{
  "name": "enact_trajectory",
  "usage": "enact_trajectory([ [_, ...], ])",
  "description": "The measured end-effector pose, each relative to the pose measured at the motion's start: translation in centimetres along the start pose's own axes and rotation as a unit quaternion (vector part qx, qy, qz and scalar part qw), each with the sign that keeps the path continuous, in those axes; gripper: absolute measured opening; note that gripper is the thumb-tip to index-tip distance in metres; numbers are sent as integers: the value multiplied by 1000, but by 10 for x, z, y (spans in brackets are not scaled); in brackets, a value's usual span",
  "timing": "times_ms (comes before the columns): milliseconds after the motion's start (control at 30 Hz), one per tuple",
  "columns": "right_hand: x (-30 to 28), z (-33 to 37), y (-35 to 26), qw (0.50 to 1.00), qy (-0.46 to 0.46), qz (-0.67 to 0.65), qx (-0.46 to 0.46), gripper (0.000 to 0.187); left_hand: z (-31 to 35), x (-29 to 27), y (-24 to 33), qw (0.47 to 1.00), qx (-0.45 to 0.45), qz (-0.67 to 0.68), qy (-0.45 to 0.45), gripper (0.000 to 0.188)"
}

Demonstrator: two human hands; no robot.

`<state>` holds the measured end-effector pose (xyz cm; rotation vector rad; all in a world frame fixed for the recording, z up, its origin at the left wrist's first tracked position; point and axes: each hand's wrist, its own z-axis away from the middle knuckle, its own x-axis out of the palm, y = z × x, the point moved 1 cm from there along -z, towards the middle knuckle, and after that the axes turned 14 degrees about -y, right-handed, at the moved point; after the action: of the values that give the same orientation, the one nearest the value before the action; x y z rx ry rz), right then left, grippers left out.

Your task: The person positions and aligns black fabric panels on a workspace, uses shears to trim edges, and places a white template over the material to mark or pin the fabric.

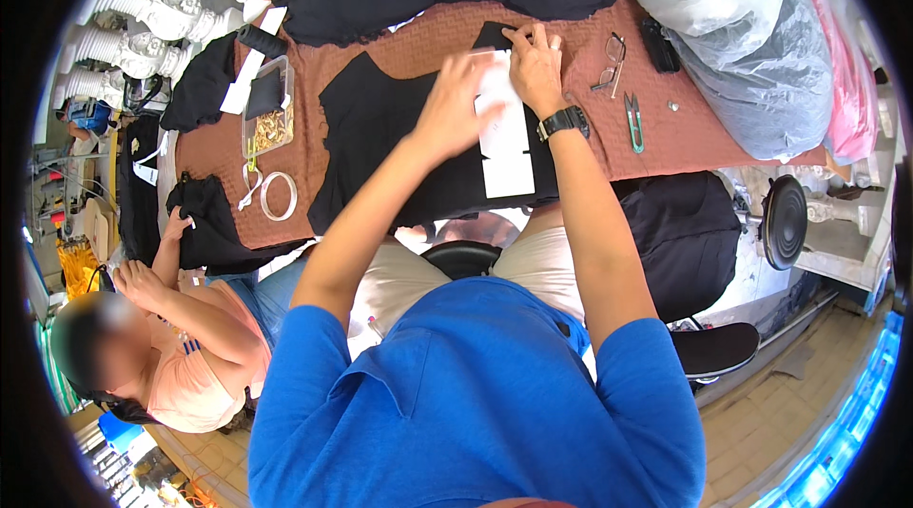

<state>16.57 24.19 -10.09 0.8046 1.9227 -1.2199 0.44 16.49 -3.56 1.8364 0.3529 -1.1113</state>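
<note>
A black cut cloth piece (380,127) lies on the brown-covered table in front of me. On it rests a long white card (508,166) with small slits and notches along its edges. My left hand (456,107) is over the card's left edge, fingers spread and slightly smeared by motion. At the card's far right corner is my right hand (538,70), its fingers bent together against the cloth's far edge. What these fingers pinch is hidden. A black watch (563,122) is on my right wrist.
Right of the cloth lie eyeglasses (611,63) and green-handled thread snips (634,124). Plastic-wrapped bundles (742,42) fill the far right. To the left are a clear box (269,118) of gold-coloured pieces and a white tape roll (279,196). Another person (204,356) sits at the left.
</note>
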Motion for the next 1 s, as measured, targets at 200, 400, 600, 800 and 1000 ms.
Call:
enact_trajectory([
  [200,3,-3,-5,999,6,33,14,32,78,45,49,995,19,-40,-92,64],
  [400,3,-6,-4,999,-26,11,42,31,83,57,45,995,8,-75,-64,61],
  [600,6,-5,-6,998,-27,26,54,36,77,46,31,993,-15,-101,-56,60],
  [800,7,-5,-11,995,-41,57,67,39,69,35,10,992,-17,-108,-62,60],
  [1000,7,-8,-16,992,-57,43,106,36,71,35,9,991,-14,-116,-60,59],
])
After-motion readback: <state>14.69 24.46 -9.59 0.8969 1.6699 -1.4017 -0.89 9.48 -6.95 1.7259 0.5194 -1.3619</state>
